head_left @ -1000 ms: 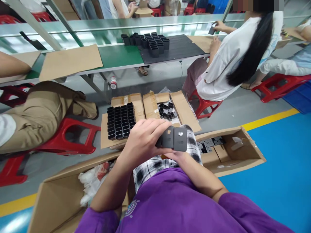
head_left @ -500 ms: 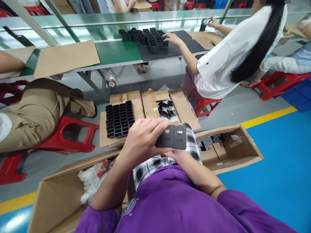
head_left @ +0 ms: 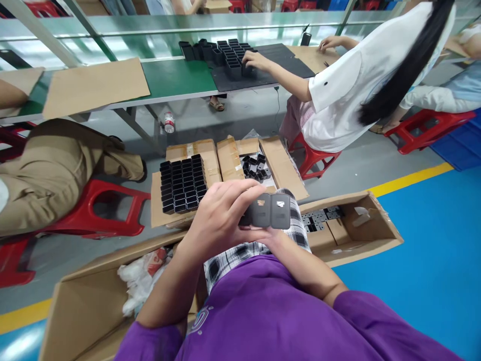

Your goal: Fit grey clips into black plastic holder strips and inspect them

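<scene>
My left hand (head_left: 221, 208) is closed over a short row of black plastic boxes (head_left: 280, 211), fingers across the top and thumb along the lower side. Two of their flat ends face up, each with a small cut-out and a faint raised bar. Under the row lies my right hand (head_left: 271, 235), its palm against the boxes and its fingers mostly hidden. Beyond my left hand, many similar black boxes (head_left: 183, 183) stand in tight rows on a cardboard carton. More loose black pieces (head_left: 256, 167) lie inside an open carton (head_left: 283, 163) beside them.
An open carton with plastic bags (head_left: 145, 281) sits at my left, and another carton (head_left: 376, 235) holding black parts at my right. A co-worker in white (head_left: 338, 80) handles black boxes (head_left: 235, 55) on the green bench (head_left: 180, 82). Red stools (head_left: 112, 210) stand nearby.
The view has shifted slightly. Both hands keep the row of boxes in nearly the same place, tilted a little differently. The co-worker's far hand has lowered to the bench.
</scene>
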Tool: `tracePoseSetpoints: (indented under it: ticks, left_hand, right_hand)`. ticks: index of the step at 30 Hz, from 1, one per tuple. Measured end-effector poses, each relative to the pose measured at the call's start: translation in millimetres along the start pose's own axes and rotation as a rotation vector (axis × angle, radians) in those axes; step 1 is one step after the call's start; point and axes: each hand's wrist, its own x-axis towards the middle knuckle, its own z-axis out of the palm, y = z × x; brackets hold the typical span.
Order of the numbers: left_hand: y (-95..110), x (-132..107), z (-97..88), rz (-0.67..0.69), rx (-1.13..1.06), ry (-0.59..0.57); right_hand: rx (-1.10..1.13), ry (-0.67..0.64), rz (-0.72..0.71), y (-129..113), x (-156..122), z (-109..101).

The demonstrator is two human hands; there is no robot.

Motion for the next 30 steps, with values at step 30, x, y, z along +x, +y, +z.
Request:
tracePoseSetpoints:
  ticks: [30]
  left_hand:
    - [-33.5, -222.8, 170.1, -1.395, -0.282, -0.071]
  right_hand:
    - [-1.711, 0.064, -0.056, 27.4, 171.0, -106.6]
